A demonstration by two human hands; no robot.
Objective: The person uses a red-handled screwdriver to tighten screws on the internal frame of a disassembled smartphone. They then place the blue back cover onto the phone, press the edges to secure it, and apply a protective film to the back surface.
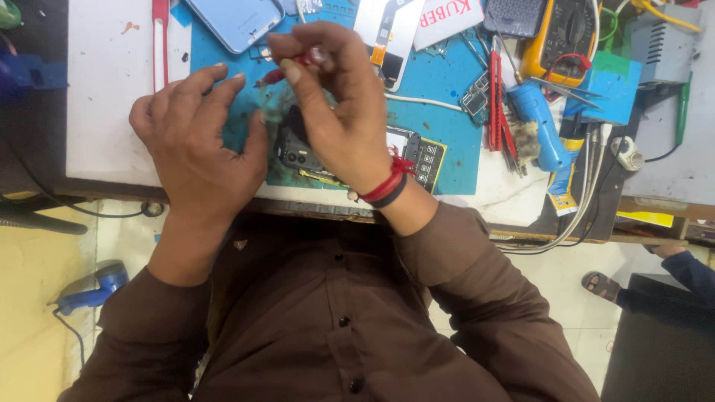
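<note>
The right hand (339, 112) pinches a small red-handled tool (294, 65) between thumb and fingertips, just above an opened dark phone (296, 149) lying on the blue work mat (439, 97). The left hand (197, 130) rests beside the phone, fingers spread, holding nothing. A yellow multimeter (562, 33) sits well apart.
</note>
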